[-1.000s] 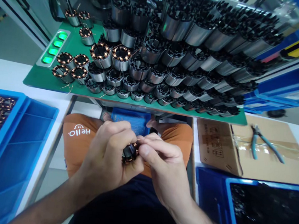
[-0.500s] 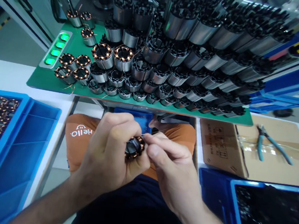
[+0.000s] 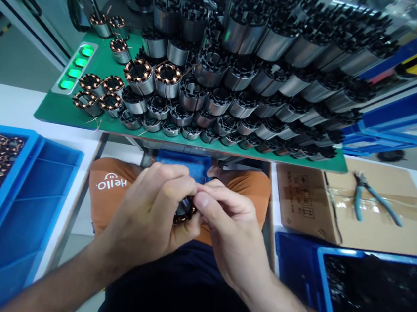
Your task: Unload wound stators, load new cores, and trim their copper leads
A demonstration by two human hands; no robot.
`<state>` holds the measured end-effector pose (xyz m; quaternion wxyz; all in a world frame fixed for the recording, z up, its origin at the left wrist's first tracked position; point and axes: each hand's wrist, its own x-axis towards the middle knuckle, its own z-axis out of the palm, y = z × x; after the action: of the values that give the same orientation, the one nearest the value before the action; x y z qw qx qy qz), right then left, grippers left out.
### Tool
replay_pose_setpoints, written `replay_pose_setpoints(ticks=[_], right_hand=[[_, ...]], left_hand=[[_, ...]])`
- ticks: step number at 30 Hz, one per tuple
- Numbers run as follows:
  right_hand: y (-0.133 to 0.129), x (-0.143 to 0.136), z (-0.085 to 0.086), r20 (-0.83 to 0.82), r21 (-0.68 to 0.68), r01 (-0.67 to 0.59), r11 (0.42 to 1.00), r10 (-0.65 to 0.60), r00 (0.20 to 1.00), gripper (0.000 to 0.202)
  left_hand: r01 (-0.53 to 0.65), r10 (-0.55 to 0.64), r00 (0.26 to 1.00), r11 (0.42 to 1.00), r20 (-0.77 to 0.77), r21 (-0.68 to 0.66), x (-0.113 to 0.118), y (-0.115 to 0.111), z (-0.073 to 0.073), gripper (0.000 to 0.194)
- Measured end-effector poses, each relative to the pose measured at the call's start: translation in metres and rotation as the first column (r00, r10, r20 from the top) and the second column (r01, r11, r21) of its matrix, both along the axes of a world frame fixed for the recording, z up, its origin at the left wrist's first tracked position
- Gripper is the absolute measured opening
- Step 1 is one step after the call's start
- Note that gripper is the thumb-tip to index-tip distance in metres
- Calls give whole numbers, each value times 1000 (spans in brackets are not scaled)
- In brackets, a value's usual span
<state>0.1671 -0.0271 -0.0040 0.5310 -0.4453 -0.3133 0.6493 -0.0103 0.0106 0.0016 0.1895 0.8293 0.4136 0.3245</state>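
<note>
My left hand (image 3: pixel 154 205) is wrapped round a copper-wound motor stator (image 3: pixel 185 210), held above my lap. Only part of its dark inside and copper rim shows between the fingers. My right hand (image 3: pixel 231 223) is closed in a pinch at the stator's upper right edge, thumb against forefinger. Whatever sits in that pinch is hidden; a thin wire was at these fingertips a moment earlier. Beyond the hands, several wound stators (image 3: pixel 138 75) with copper rims stand at the left of a green board (image 3: pixel 114 127).
Bare black-and-steel stators (image 3: pixel 243 105) crowd the board in rows and stacks. Left lies a blue bin (image 3: pixel 57 175) beside wound parts. On the right, cutting pliers (image 3: pixel 375 198) rest on a cardboard box (image 3: pixel 337 204), behind a blue bin (image 3: pixel 325 272) of black parts. Green-lit buttons (image 3: pixel 73 73) edge the board.
My right fingertips have moved left and slightly up, closer against the stator and my left fingers. The stator is now more covered. The whole view has shifted slightly.
</note>
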Motion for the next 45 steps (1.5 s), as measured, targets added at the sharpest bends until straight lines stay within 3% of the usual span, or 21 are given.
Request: replay_pose_setpoints(ticks=[7, 18, 20, 22, 23, 24, 25, 27, 28, 29, 30, 31, 32, 33, 34, 35, 38, 40, 42, 43, 45], right_hand=[[-2, 11, 8, -11, 92, -54, 994, 56, 998, 5], [6, 33, 19, 305, 259, -199, 945, 115, 945, 10], [9, 39, 19, 406, 335, -233, 913, 83, 910, 8], [14, 47, 21, 547, 430, -299, 852, 18, 837, 6], [16, 51, 23, 621, 475, -355, 805, -21, 783, 6], [19, 56, 26, 685, 512, -427, 745, -54, 727, 5], [21, 60, 30, 736, 525, -508, 682, -64, 674, 5], [24, 68, 36, 797, 473, -643, 602, 19, 604, 6], [24, 71, 38, 799, 419, -673, 609, 104, 592, 7], [23, 73, 38, 780, 349, -678, 647, 201, 593, 7], [22, 75, 37, 740, 259, -663, 703, 296, 604, 8], [20, 75, 35, 682, 156, -630, 761, 379, 626, 12], [17, 76, 32, 608, 52, -592, 804, 445, 658, 16], [15, 75, 29, 525, -48, -561, 827, 499, 690, 22], [13, 74, 26, 435, -136, -541, 830, 541, 720, 27], [12, 73, 24, 347, -204, -532, 821, 569, 745, 32], [10, 66, 27, 181, -274, -564, 779, 618, 765, 39], [12, 61, 34, 271, -207, -588, 782, 624, 733, 33], [18, 61, 41, 537, -9, -608, 794, 517, 666, 21], [21, 62, 44, 674, 125, -636, 761, 406, 618, 16], [31, 69, 46, 824, 361, -753, 550, 190, 534, 13]], left_hand=[[-34, 39, 995, 998, 89, -51, 2, -9, 9, 36], [61, -60, 986, 998, 158, -3, 7, -15, 22, 9], [56, -39, 980, 995, 193, -85, 7, -19, 23, 5], [73, 7, 963, 956, 270, -284, 7, -24, 22, 2], [118, 41, 942, 889, 334, -443, 8, -26, 19, 4], [199, 100, 904, 760, 415, -618, 9, -27, 15, 9], [324, 182, 847, 566, 499, -758, 9, -27, 9, 19], [593, 349, 744, 48, 569, -804, 9, -26, -6, 55], [659, 400, 722, -145, 565, -738, 8, -25, -14, 71], [665, 409, 726, -216, 553, -715, 5, -24, -22, 81], [618, 368, 757, -133, 540, -775, 2, -24, -29, 86], [507, 305, 804, 97, 510, -857, -2, -25, -35, 86], [331, 261, 851, 410, 457, -850, -6, -27, -39, 81], [132, 245, 880, 698, 408, -704, -9, -31, -41, 71], [-35, 245, 901, 863, 358, -503, -12, -37, -42, 68], [-131, 239, 918, 936, 316, -327, -13, -43, -41, 72], [-159, 144, 983, 978, 117, 137, -9, -59, -33, 43], [-100, 91, 995, 970, 50, 222, -4, -61, -27, 23], [-82, 70, 984, 994, 162, 69, -1, -56, -21, 27], [-28, 48, 971, 996, 235, -85, 0, -53, -18, 31], [186, -19, 928, 889, 371, -418, -2, -46, -13, 29]])
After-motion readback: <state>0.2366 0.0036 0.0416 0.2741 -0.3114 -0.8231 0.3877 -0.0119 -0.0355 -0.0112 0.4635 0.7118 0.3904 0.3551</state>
